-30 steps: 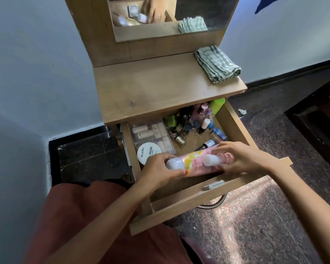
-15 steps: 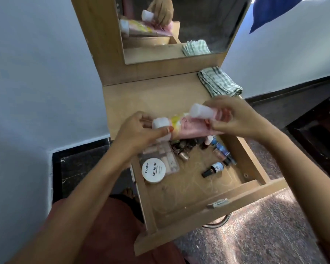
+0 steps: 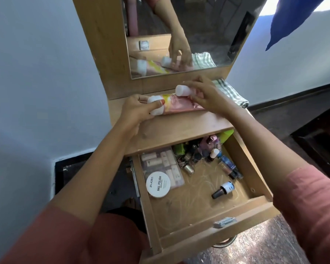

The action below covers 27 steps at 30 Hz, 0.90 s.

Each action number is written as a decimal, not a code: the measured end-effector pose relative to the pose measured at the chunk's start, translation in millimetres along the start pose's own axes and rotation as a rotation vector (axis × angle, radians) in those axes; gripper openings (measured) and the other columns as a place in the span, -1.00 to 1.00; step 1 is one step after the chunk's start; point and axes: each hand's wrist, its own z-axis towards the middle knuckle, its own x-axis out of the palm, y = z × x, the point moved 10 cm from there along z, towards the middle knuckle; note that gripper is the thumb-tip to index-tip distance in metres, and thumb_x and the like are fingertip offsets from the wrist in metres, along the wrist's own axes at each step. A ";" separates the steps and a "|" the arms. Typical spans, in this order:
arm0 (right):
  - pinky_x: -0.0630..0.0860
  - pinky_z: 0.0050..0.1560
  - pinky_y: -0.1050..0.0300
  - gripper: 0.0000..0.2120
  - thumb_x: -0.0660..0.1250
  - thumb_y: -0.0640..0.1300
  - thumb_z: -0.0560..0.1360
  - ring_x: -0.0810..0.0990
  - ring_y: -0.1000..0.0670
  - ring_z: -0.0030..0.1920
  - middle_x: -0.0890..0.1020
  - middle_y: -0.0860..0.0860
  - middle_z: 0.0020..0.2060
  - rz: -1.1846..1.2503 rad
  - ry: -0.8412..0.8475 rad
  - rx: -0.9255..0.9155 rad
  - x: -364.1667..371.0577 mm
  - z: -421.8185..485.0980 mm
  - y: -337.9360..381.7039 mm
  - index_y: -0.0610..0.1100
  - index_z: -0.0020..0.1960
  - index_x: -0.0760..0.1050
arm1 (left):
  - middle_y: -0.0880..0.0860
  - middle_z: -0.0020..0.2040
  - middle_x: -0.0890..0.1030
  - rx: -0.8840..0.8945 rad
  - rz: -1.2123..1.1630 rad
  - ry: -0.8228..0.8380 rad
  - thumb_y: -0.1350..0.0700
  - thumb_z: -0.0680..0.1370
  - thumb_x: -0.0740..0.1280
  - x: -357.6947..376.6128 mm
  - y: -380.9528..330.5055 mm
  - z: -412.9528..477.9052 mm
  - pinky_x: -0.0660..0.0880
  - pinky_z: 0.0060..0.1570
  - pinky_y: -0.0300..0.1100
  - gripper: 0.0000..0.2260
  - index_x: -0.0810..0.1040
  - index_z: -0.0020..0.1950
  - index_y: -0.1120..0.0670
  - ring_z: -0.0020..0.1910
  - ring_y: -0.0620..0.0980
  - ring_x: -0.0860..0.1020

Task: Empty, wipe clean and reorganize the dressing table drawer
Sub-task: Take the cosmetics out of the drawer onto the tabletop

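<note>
lifted from the drawer [image 3: 198,202], lower centre, to the tabletop [image 3: 179,128] mid-frame; clamped the pink tube [image 3: 179,106] in the left hand [image 3: 138,110], pinched a small bottle [image 3: 182,90] in the right hand [image 3: 208,98] (emptying barely begun).

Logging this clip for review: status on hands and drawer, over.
Left hand grips pink tube by its cap, over the tabletop. Right hand holds small white-capped bottle. Drawer open, bottles and round tin inside. Folded cloth behind right hand.
</note>
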 end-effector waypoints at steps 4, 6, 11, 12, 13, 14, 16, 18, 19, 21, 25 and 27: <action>0.21 0.17 0.26 -0.61 0.30 -0.29 0.46 0.43 -0.15 0.24 0.50 -0.17 0.23 -0.031 -0.060 0.007 -6.0 8.7 -7.2 -0.22 0.29 0.42 | 0.04 -0.08 0.57 0.042 0.019 -0.061 0.01 0.28 0.52 -3.1 -2.9 13.7 0.56 0.08 0.02 -0.61 0.50 -0.01 0.13 0.02 0.02 0.60; 0.20 0.16 0.34 -0.62 0.29 -0.27 0.48 0.43 -0.10 0.26 0.50 -0.12 0.26 -0.034 -0.070 0.021 -7.3 10.4 -9.3 -0.21 0.29 0.42 | 0.04 -0.05 0.56 0.080 0.050 -0.093 0.04 0.37 0.49 -3.7 -5.5 17.6 0.56 0.07 -0.07 -0.64 0.50 0.07 0.14 -0.03 -0.04 0.58; 0.19 0.04 0.64 -0.59 0.32 -0.35 0.43 0.46 -0.03 0.15 0.48 -0.18 0.23 0.009 -0.125 0.024 -9.5 12.7 -11.7 -0.27 0.27 0.42 | -0.11 -0.16 0.50 0.153 0.101 -0.204 0.05 0.42 0.43 -9.3 -9.0 20.2 0.39 -0.32 -0.53 -0.68 0.49 0.11 0.13 -0.24 -0.27 0.45; 0.18 0.06 0.63 -0.57 0.31 -0.39 0.41 0.46 -0.05 0.18 0.48 -0.18 0.23 0.002 -0.131 0.033 -9.9 13.1 -14.1 -0.28 0.28 0.42 | -0.13 -0.17 0.48 0.163 0.103 -0.222 0.05 0.43 0.43 -10.3 -9.1 19.3 0.38 -0.34 -0.54 -0.68 0.48 0.11 0.12 -0.25 -0.28 0.44; 0.17 0.08 0.58 -0.54 0.30 -0.43 0.40 0.46 -0.09 0.21 0.48 -0.19 0.24 -0.009 -0.135 0.045 -10.5 13.3 -16.7 -0.28 0.29 0.41 | -0.11 -0.15 0.48 0.172 0.102 -0.236 0.05 0.43 0.43 -11.0 -9.1 18.1 0.38 -0.32 -0.53 -0.67 0.48 0.13 0.13 -0.24 -0.28 0.44; 0.17 0.11 0.52 -0.52 0.29 -0.45 0.38 0.45 -0.12 0.24 0.49 -0.18 0.24 -0.021 -0.136 0.055 -11.2 13.3 -18.9 -0.27 0.29 0.41 | -0.09 -0.11 0.49 0.179 0.107 -0.249 0.05 0.44 0.42 -11.4 -9.5 16.9 0.39 -0.29 -0.51 -0.67 0.48 0.14 0.13 -0.21 -0.27 0.45; 0.18 0.14 0.42 -0.51 0.28 -0.45 0.37 0.44 -0.13 0.26 0.50 -0.17 0.25 -0.044 -0.135 0.063 -12.1 13.1 -20.3 -0.26 0.29 0.41 | -0.05 -0.05 0.51 0.189 0.115 -0.264 0.05 0.44 0.42 -11.6 -9.7 15.0 0.41 -0.23 -0.46 -0.65 0.48 0.15 0.14 -0.14 -0.21 0.47; 0.20 0.13 0.39 -0.52 0.27 -0.46 0.37 0.44 -0.12 0.25 0.51 -0.15 0.25 -0.047 -0.139 0.066 -12.2 13.2 -20.5 -0.25 0.28 0.42 | -0.03 -0.02 0.52 0.194 0.111 -0.262 0.05 0.44 0.42 -11.3 -8.8 14.0 0.43 -0.18 -0.43 -0.64 0.48 0.17 0.15 -0.07 -0.16 0.49; 0.21 0.13 0.38 -0.52 0.27 -0.45 0.38 0.45 -0.11 0.25 0.51 -0.14 0.25 -0.043 -0.145 0.067 -11.9 13.2 -20.5 -0.25 0.28 0.42 | -0.02 -0.01 0.52 0.196 0.112 -0.260 0.05 0.44 0.42 -11.4 -8.4 13.5 0.44 -0.15 -0.40 -0.64 0.48 0.17 0.15 -0.05 -0.15 0.50; 0.23 0.12 0.38 -0.52 0.26 -0.46 0.37 0.47 -0.11 0.23 0.53 -0.14 0.22 -0.029 -0.165 0.061 -11.0 13.6 -19.8 -0.25 0.27 0.44 | -0.02 0.00 0.52 0.209 0.125 -0.263 0.05 0.44 0.42 -11.8 -8.5 11.6 0.45 -0.10 -0.37 -0.63 0.47 0.18 0.15 -0.04 -0.14 0.49; 0.24 0.10 0.42 -0.54 0.25 -0.49 0.32 0.50 -0.13 0.18 0.56 -0.19 0.16 -0.001 -0.219 0.015 -11.6 14.7 -14.6 -0.31 0.21 0.47 | -0.02 0.02 0.52 0.243 0.164 -0.282 0.04 0.45 0.41 -14.2 -11.1 9.2 0.47 -0.03 -0.30 -0.62 0.48 0.19 0.17 -0.01 -0.14 0.49; 0.27 0.10 0.38 -0.55 0.24 -0.48 0.33 0.51 -0.14 0.17 0.56 -0.19 0.15 -0.001 -0.240 0.018 -11.1 15.6 -13.7 -0.31 0.21 0.48 | 0.00 0.05 0.54 0.250 0.181 -0.285 0.03 0.45 0.40 -14.8 -11.9 9.6 0.46 0.01 -0.28 -0.62 0.48 0.19 0.17 0.01 -0.13 0.49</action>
